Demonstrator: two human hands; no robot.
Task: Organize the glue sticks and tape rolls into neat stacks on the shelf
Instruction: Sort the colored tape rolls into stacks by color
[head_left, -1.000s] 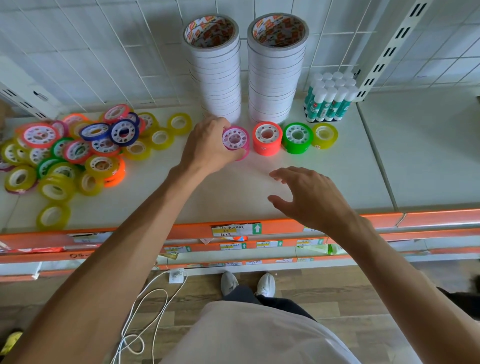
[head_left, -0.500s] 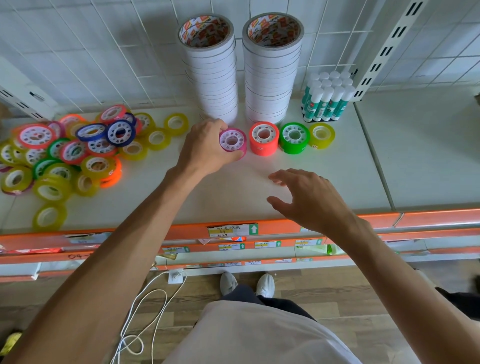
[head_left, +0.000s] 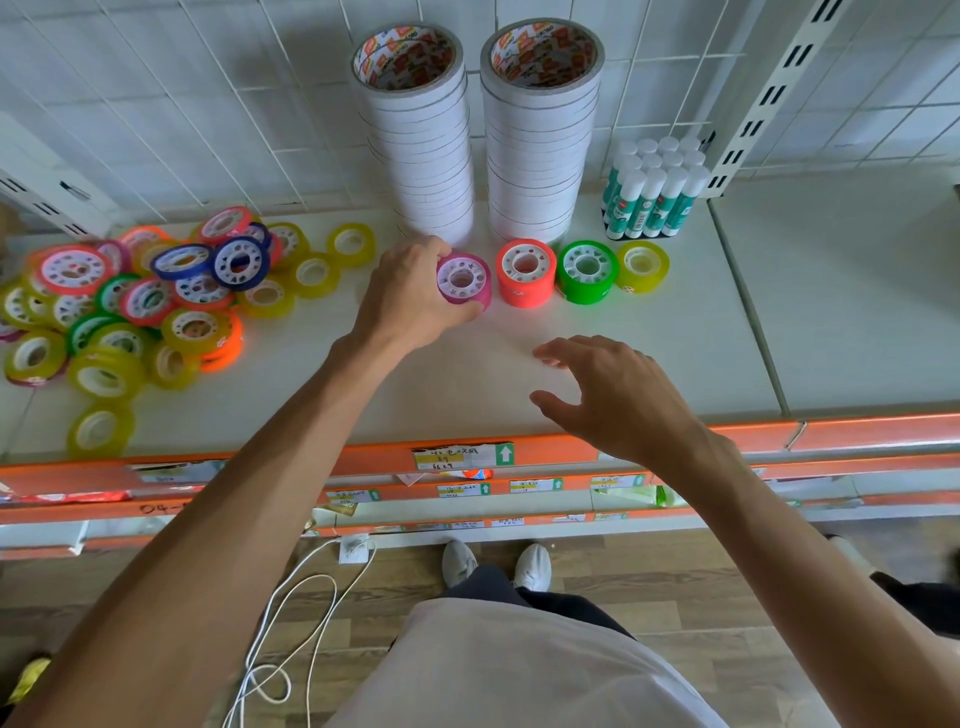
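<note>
Now left hand (head_left: 410, 296) grips round pink tape stack (head_left: 464, 278) (glossy).

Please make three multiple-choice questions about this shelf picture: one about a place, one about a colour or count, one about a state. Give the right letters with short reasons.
1. Where do the glue sticks stand?
A. right of the two tall white tape stacks
B. in the loose pile of tape rolls
C. at the front edge of the shelf

2. Which colour is the roll directly right of the pink tape roll?
A. blue
B. red-orange
C. yellow

3. What is the left hand doing?
A. hanging off the shelf
B. pressing the glue sticks
C. holding the pink tape roll

Answers:
1 A, they stand by the right tall white tape stack.
2 B, the red-orange tape roll is its neighbour.
3 C, its grip curls round the roll; the right hand holds nothing.
</note>
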